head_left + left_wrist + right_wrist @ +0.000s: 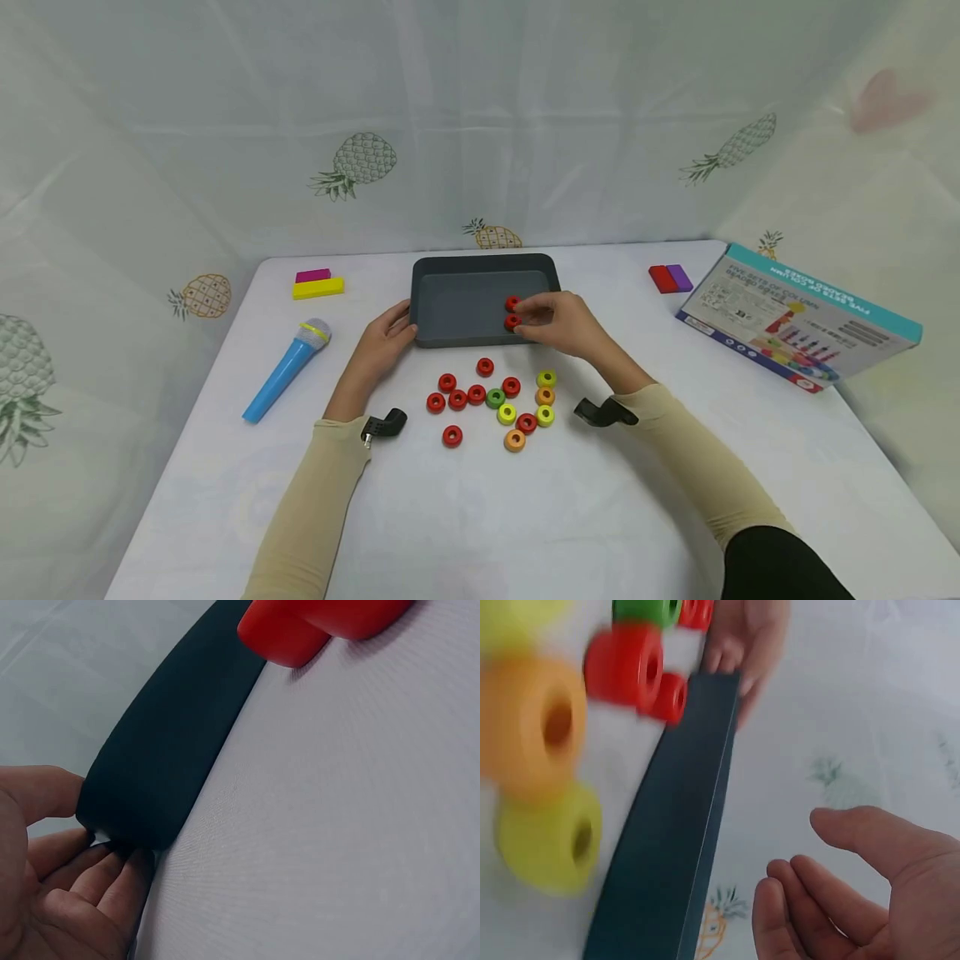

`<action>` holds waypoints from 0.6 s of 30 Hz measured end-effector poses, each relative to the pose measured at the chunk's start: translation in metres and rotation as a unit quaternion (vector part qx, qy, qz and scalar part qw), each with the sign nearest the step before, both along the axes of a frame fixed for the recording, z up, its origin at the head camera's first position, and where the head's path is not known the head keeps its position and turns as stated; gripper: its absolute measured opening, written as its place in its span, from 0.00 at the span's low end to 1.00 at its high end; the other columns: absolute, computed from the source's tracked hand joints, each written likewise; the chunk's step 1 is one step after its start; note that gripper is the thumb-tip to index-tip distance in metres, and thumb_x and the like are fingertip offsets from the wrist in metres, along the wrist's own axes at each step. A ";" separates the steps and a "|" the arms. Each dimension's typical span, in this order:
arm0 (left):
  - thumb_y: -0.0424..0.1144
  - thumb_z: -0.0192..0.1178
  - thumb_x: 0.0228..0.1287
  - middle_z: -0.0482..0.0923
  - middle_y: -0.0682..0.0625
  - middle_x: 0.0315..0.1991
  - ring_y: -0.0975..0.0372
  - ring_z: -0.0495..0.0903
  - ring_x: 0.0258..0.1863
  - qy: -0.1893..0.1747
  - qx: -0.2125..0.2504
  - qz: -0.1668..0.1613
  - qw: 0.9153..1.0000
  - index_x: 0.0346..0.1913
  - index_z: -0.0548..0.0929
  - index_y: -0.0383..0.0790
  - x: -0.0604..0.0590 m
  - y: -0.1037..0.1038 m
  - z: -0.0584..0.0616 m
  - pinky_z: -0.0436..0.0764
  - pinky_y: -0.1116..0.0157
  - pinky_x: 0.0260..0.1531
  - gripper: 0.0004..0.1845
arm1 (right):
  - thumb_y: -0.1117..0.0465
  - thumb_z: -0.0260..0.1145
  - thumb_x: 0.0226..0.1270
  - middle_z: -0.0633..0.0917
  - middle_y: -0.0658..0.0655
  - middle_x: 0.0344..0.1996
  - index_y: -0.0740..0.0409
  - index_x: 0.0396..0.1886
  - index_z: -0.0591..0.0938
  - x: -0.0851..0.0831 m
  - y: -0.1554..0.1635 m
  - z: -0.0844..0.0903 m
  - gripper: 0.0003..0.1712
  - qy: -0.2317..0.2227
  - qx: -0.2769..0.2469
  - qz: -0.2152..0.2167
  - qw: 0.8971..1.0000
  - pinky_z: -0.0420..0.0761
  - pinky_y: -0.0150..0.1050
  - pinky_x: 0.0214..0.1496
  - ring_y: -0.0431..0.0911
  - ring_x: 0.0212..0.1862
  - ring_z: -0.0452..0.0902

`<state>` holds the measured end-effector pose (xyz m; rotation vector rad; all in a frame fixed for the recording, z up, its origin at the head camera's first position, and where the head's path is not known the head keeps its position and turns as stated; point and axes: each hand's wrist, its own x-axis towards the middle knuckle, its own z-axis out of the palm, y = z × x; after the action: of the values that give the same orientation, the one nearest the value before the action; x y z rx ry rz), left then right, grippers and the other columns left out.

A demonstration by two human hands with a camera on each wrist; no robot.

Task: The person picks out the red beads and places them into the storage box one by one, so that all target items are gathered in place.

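Nearest the camera, a loose cluster of red, orange, yellow and green wooden rings (pixel 495 400) lies on the white-covered bench (pixel 480 517), just in front of a dark grey rectangular plastic tray (pixel 465 287). The left hand (pixel 386 333) rests its relaxed, nearly straight fingers (pixel 90 881) against the tray's near-left corner, apparently steadying it. The right hand (pixel 562 321) reaches over the tray's near-right rim, its fingers loose and grasping nothing, touching or just beside two red rings (pixel 512 312) lying inside the tray.
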<state>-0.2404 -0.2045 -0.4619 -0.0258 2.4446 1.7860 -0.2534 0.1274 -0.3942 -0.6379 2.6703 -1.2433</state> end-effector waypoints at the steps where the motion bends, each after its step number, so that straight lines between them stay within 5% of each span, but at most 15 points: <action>1: 0.41 0.57 0.75 0.60 0.51 0.79 0.56 0.65 0.76 0.000 0.000 0.000 1.000 0.79 0.62 0.50 0.000 0.000 0.000 0.68 0.56 0.75 0.32 | 0.61 0.76 0.61 0.89 0.61 0.49 0.63 0.52 0.87 0.006 0.000 0.000 0.20 0.001 -0.003 0.010 1.000 0.87 0.46 0.54 0.51 0.49 0.86; 8: 0.41 0.57 0.75 0.60 0.52 0.79 0.58 0.66 0.76 0.002 0.004 -0.001 1.000 0.78 0.63 0.51 -0.002 0.000 -0.002 0.69 0.58 0.74 0.32 | 0.59 0.77 0.59 0.90 0.58 0.47 0.61 0.50 0.88 0.037 0.001 -0.013 0.20 -0.005 0.045 0.060 0.997 0.87 0.49 0.55 0.50 0.47 0.85; 18: 0.41 0.57 0.75 0.60 0.50 0.79 0.56 0.65 0.76 -0.003 0.003 -0.001 1.000 0.79 0.61 0.50 -0.003 -0.002 -0.004 0.67 0.57 0.75 0.33 | 0.58 0.78 0.56 0.90 0.51 0.46 0.56 0.47 0.90 0.042 0.001 -0.038 0.18 -0.013 0.090 0.089 0.992 0.85 0.40 0.50 0.43 0.46 0.83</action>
<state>-0.2432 -0.2068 -0.4660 -0.0262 2.4343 1.7902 -0.2113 0.1283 -0.4318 -0.8061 2.5983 -0.9473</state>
